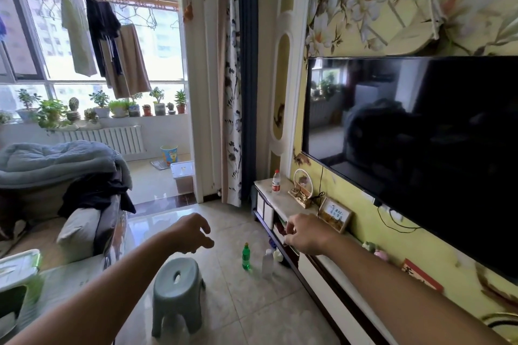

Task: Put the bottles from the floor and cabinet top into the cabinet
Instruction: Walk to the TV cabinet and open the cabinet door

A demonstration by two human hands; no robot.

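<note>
A green bottle (246, 257) with a yellow cap stands on the tiled floor beside a clear bottle (267, 263) and a small pale bottle (278, 255), all close to the low TV cabinet (330, 280). On the cabinet's far end stands a water bottle (276, 181) with a red cap and red label. My left hand (193, 234) hovers over the floor, fingers curled and apart, holding nothing. My right hand (307, 234) is in front of the cabinet's open shelf, fingers loosely bent, nothing visible in it.
A grey plastic stool (178, 293) stands on the floor below my left hand. A sofa (84, 221) with blankets is on the left. Ornaments and a framed picture (335, 214) sit on the cabinet top under a wall-mounted TV (420, 148).
</note>
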